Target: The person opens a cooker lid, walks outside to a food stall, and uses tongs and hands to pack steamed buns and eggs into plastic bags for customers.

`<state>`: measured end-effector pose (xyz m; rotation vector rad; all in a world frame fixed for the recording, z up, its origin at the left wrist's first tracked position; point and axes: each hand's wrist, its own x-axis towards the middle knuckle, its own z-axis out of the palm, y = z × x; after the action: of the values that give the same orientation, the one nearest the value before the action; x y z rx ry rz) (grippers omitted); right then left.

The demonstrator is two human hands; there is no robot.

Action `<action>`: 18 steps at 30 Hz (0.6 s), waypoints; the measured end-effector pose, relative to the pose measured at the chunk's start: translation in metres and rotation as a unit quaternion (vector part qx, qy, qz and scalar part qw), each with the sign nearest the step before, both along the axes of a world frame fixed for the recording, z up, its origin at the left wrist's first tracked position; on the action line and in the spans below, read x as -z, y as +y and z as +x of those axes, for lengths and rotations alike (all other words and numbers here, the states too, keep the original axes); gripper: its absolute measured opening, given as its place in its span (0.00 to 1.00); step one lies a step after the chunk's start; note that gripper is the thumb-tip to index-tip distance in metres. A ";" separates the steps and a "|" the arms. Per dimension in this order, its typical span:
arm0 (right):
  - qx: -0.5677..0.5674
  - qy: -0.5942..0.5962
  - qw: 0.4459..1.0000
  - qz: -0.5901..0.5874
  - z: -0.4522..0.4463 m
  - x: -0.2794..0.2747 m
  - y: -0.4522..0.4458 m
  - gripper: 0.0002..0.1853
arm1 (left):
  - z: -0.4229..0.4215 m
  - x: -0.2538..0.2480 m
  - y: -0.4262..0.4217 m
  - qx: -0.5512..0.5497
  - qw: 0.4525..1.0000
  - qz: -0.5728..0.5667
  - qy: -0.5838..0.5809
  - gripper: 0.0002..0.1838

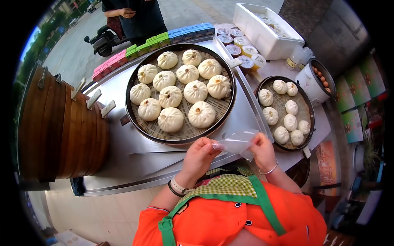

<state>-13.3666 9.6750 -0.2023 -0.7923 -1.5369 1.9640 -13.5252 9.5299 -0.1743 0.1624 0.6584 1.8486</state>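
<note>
A clear plastic bag [237, 142] is stretched between my two hands in front of my apron. My left hand [201, 155] pinches one end of it, and my right hand [262, 151] grips the other end. Just beyond the bag lies a large round steamer tray [135, 119] with several steamed buns [170, 119] on its woven mat. To the right, a smaller steamer tray [310, 123] bears several smaller buns [290, 122]. Near my left hand, a thin metal tool [158, 153], perhaps tongs, rests on the steel counter [108, 164].
Tall stacked bamboo steamers [61, 127] stand at the left. Pink, green and blue boxes [141, 49] line the far edge. Sealed cups [247, 62], a white foam box [264, 39] and a pot [305, 84] of eggs are at the right. A person [141, 20] stands across the counter.
</note>
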 end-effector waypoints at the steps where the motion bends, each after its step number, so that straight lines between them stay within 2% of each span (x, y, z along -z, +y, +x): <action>1: -0.002 -0.001 1.000 -0.002 0.001 0.000 0.005 0.04 | -0.003 -0.001 -0.004 0.014 0.999 0.032 -0.021 0.08; 2: 0.052 0.029 0.995 -0.085 -0.001 -0.003 0.012 0.04 | -0.005 -0.001 -0.006 0.012 0.999 0.030 -0.022 0.08; 3: 0.105 0.059 0.979 -0.167 -0.002 -0.006 0.019 0.04 | -0.008 -0.001 -0.007 0.028 0.995 0.080 -0.046 0.09; 4: 0.103 0.057 0.979 -0.169 0.001 -0.008 0.029 0.04 | -0.010 -0.001 -0.009 0.043 0.988 0.129 -0.070 0.09; 5: 0.127 0.111 0.938 -0.304 0.005 -0.009 0.041 0.05 | -0.014 -0.002 -0.012 0.040 0.989 0.127 -0.071 0.09; 6: 0.148 0.162 0.874 -0.433 -0.001 -0.022 0.045 0.05 | -0.018 -0.004 -0.017 0.085 0.992 0.089 0.005 0.09; 7: 0.193 0.128 0.869 -0.438 -0.004 -0.039 0.045 0.09 | -0.022 -0.007 -0.021 0.129 0.987 0.051 0.082 0.10; 8: 0.192 0.127 0.868 -0.439 -0.003 -0.044 0.046 0.09 | -0.024 -0.012 -0.023 0.173 0.972 0.013 0.158 0.12; 9: 0.061 0.184 0.870 -0.453 -0.001 -0.047 0.048 0.09 | -0.021 -0.019 -0.023 0.194 0.956 -0.022 0.218 0.13; 10: -0.071 0.237 0.853 -0.459 0.000 -0.051 0.050 0.10 | -0.024 -0.028 -0.024 0.193 0.956 -0.023 0.218 0.13; 11: -0.124 0.214 0.865 -0.436 -0.003 -0.060 0.047 0.13 | -0.031 -0.038 -0.023 0.278 0.896 -0.033 0.345 0.11; 12: -0.124 0.215 0.866 -0.435 -0.005 -0.064 0.047 0.13 | -0.038 -0.043 -0.024 0.354 0.811 -0.043 0.464 0.10; 13: -0.218 0.132 0.904 -0.345 -0.006 -0.066 0.049 0.12 | -0.042 -0.035 -0.029 0.326 0.872 0.063 0.360 0.10; 14: -0.306 0.045 0.919 -0.245 -0.008 -0.069 0.051 0.12 | -0.044 -0.034 -0.033 0.326 0.871 0.064 0.361 0.10; 15: -0.353 -0.068 0.915 -0.184 -0.009 -0.075 0.053 0.11 | -0.046 -0.033 -0.036 0.241 0.927 0.139 0.253 0.12; 16: -0.353 -0.068 0.915 -0.183 -0.014 -0.082 0.052 0.11 | -0.049 -0.034 -0.038 0.149 0.956 0.210 0.137 0.14; 17: -0.449 -0.072 0.889 0.055 -0.024 -0.094 0.046 0.11 | -0.058 -0.039 -0.037 0.149 0.956 0.211 0.139 0.14; 18: -0.515 -0.072 0.803 0.290 -0.033 -0.109 0.041 0.10 | -0.071 -0.051 -0.033 0.253 0.902 0.224 0.268 0.15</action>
<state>-13.3999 9.7155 -0.0937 0.2739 -2.8469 1.8089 -13.5957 9.4972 -0.1238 1.0778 0.4792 1.4093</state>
